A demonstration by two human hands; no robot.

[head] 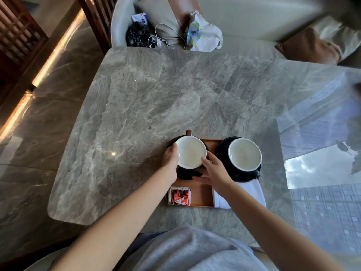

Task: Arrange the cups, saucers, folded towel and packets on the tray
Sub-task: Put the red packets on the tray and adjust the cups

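Note:
A brown wooden tray (201,189) lies on the marble table near me. On its left rear stands a dark cup with a white inside (191,152) on a dark saucer (186,174). My left hand (170,159) grips the cup's left side. My right hand (214,170) touches its right rim, fingers spread over the saucer. A second cup (244,154) sits on its saucer (222,151) at the tray's right rear. Red and black packets (179,196) lie at the front left. A folded white towel (242,194) lies at the front right, partly under my right forearm.
The grey marble table (146,106) stretches far to the left and back. A white chair (121,22) behind it holds a black bag (137,36), cables and a printed bag (201,34). Brown and cream cushions (316,44) lie at the back right.

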